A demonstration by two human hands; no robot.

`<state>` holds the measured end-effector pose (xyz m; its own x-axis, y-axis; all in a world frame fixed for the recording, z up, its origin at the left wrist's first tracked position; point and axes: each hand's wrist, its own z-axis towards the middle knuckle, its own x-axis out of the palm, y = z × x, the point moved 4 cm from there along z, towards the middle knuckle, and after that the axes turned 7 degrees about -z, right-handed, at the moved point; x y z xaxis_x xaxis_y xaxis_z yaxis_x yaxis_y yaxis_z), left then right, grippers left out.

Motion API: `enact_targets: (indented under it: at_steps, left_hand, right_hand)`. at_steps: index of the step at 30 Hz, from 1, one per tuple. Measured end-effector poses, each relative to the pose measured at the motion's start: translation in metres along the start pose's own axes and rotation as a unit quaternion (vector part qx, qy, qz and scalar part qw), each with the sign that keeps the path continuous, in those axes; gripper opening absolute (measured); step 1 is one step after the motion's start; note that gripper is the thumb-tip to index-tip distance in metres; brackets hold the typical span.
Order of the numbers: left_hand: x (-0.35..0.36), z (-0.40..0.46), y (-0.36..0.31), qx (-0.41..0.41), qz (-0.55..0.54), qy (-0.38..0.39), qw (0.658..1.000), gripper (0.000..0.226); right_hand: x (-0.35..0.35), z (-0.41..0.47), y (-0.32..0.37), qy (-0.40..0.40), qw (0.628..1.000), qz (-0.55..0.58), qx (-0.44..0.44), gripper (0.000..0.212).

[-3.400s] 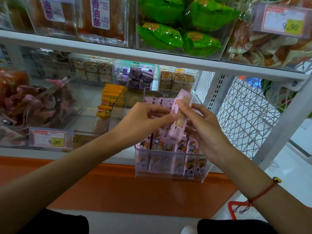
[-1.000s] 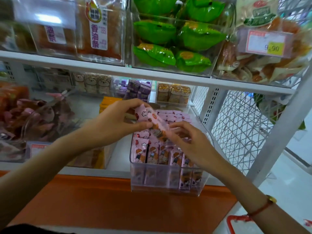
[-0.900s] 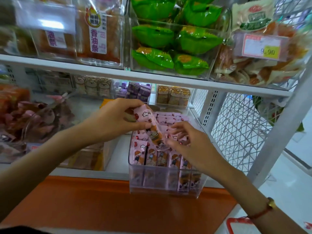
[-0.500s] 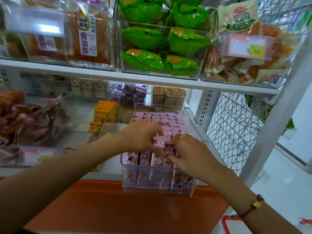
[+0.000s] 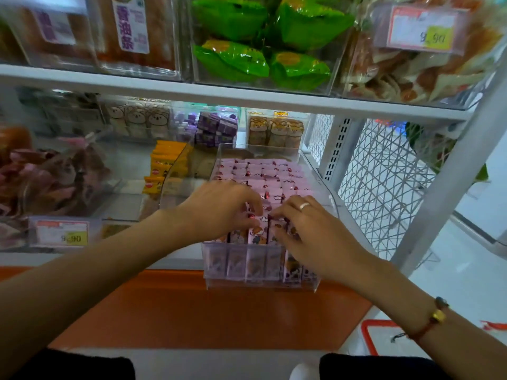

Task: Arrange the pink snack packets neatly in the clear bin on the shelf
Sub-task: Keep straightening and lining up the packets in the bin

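The clear bin [image 5: 325,193] sits at the front right of the lower shelf, filled with rows of upright pink snack packets [image 5: 263,174]. My left hand [image 5: 219,209] rests on the front rows, fingers curled down onto the packet tops. My right hand [image 5: 310,234], with a ring on it, lies over the front right corner, its fingertips pinching the tops of the front-row packets [image 5: 258,234]. Both hands meet at the middle of the front row. The packets under the palms are hidden.
Left of the bin stand a clear bin of yellow packets [image 5: 162,171] and one of brownish sweets [image 5: 55,176]. The upper shelf [image 5: 247,97] holds green packets [image 5: 263,50] close overhead. A white wire mesh panel [image 5: 384,187] closes the right side. A red basket [image 5: 384,338] sits on the floor.
The packet that both hands held above the bin has gone down into the front row. Both hands have lowered onto the packet tops and stay there.
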<state>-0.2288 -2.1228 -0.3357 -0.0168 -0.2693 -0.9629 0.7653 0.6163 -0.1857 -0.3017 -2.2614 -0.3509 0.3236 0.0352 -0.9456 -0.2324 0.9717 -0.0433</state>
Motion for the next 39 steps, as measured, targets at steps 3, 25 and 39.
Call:
enact_targets:
  at_steps: [3,25,39]
  left_hand:
    - [-0.005,0.005,0.003,0.006,-0.028,0.023,0.999,0.029]
    - [0.016,0.161,0.059,-0.125,-0.003,-0.106,0.986,0.02]
    - [-0.016,0.141,0.052,-0.129,-0.135,-0.231,0.955,0.022]
  right_hand:
    - [0.004,-0.006,0.002,-0.004,1.0,-0.005,0.001,0.055]
    - [-0.02,0.0,-0.063,-0.131,0.975,0.009,0.177,0.032]
    - [-0.006,-0.004,-0.071,-0.137,0.96,0.117,0.215,0.024]
